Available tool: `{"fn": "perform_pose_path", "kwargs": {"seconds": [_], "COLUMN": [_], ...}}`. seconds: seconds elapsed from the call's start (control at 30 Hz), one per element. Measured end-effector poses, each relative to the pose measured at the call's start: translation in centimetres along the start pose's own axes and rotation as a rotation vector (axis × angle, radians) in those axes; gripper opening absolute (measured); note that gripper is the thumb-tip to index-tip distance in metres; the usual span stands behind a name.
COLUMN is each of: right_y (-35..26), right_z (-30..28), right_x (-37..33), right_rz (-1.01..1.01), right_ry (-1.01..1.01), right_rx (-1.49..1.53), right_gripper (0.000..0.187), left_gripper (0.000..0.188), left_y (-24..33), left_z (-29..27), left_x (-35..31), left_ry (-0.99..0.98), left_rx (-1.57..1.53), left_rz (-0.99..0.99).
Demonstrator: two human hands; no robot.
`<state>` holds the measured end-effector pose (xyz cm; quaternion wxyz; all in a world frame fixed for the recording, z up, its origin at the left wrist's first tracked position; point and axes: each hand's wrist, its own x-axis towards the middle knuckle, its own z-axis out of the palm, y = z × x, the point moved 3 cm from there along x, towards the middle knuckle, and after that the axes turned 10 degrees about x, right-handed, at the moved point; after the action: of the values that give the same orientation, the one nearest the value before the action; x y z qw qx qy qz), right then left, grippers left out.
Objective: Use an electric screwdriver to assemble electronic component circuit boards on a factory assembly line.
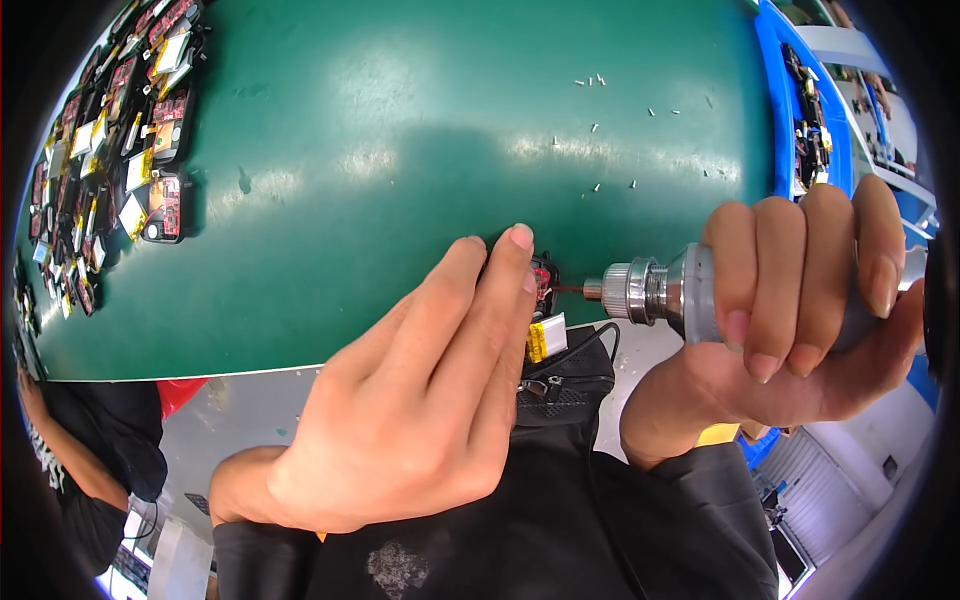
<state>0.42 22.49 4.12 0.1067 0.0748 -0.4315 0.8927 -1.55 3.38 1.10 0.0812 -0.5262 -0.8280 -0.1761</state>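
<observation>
My left hand presses its fingers together along a small black device housing with a red circuit board, near the green table's front edge. Most of the housing is hidden behind those fingers. A silver pouch battery with yellow tape hangs out of its near side. Wrapped around the grey body of an electric screwdriver is my right hand. The tool lies sideways, its thin bit pointing left at the board; whether the tip touches a screw cannot be made out.
Many similar housings with boards and batteries lie piled at the table's left. Several small screws are scattered on the green table. A blue bin with more devices stands at the right. Another person's arm is at lower left.
</observation>
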Motion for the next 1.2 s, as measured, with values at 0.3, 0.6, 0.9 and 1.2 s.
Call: {"fn": "perform_pose_path", "kwargs": {"seconds": [0.3, 0.6, 0.9, 1.2], "right_y": [0.8, 0.7, 1.8, 1.4], "right_z": [1.5, 0.5, 0.1, 0.8], "right_x": [-0.3, -0.5, -0.8, -1.3], "right_rz": [-0.115, -0.136, -0.2, -0.215], "right_ry": [0.018, -0.086, -0.095, -0.02], "right_rx": [0.227, 0.292, 0.454, 0.446], "right_gripper": [0.016, 0.017, 0.023, 0.024], "left_gripper": [0.045, 0.045, 0.045, 0.043], "left_y": [0.0, 0.0, -0.3, -0.2], "left_z": [0.3, 0.4, 0.4, 0.4], "left_x": [0.0, 0.1, -0.2, 0.0], "left_ry": [0.062, 0.08, 0.076, 0.074], "left_rx": [-0.07, -0.048, -0.04, -0.064], "left_rz": [-0.042, -0.047, -0.042, -0.034]}}
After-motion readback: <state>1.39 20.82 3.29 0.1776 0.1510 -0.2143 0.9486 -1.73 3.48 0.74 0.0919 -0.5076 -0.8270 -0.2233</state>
